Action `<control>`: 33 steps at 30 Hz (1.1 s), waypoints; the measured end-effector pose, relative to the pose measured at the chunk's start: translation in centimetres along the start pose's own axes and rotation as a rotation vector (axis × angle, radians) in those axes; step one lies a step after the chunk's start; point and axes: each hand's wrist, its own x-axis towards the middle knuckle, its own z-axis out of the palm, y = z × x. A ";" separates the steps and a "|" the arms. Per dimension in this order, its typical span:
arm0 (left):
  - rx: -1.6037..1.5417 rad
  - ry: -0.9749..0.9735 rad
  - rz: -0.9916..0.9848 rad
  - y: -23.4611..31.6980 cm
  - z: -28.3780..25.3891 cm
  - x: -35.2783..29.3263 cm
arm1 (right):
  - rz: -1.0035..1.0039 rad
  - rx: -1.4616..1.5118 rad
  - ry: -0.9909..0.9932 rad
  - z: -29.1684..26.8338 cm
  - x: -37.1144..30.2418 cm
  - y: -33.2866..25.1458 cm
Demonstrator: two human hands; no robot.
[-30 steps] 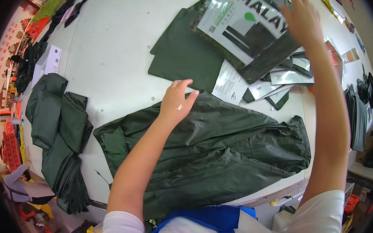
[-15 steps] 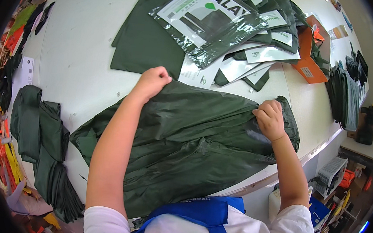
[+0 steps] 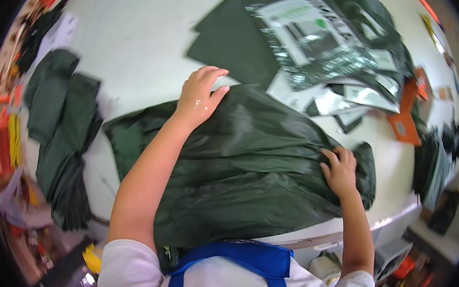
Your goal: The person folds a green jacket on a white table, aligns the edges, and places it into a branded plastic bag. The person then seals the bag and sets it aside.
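Observation:
A wide, wrinkled sheet of dark green, shiny fabric (image 3: 249,166) lies across the white table in front of me, its shape too bunched to name a garment. At its far edge, my left hand (image 3: 198,99) is open, thumb and fingers apart, holding nothing. My right hand (image 3: 340,171) rests on the cloth's right part with its fingers spread and bent. A gathered end of the fabric bulges out just right of that hand. The near edge hangs close to my blue apron.
Beyond the cloth lie flat dark green folded pieces (image 3: 236,52), a clear printed plastic bag (image 3: 313,37) and several white cards (image 3: 346,101). An orange box (image 3: 405,119) stands at the right. Folded dark green bundles (image 3: 61,125) lie along the left edge of the white table (image 3: 136,23).
Both hands have let go of the fabric, their fingers opening. The cloth's far edge now bulges upward beside my left hand. The whole view has turned and shifted slightly.

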 end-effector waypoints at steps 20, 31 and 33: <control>0.086 0.465 0.123 6.6 -13.5 -27.6 | -0.132 1.975 -0.551 0.4 3.5 -33.0; -0.620 -0.134 -0.183 13.3 -12.3 -22.0 | -0.076 1.685 -0.540 -4.6 -4.2 -24.0; -0.679 -0.256 -0.209 13.5 -10.7 -21.7 | -0.166 1.502 -0.387 -4.7 -6.0 -22.3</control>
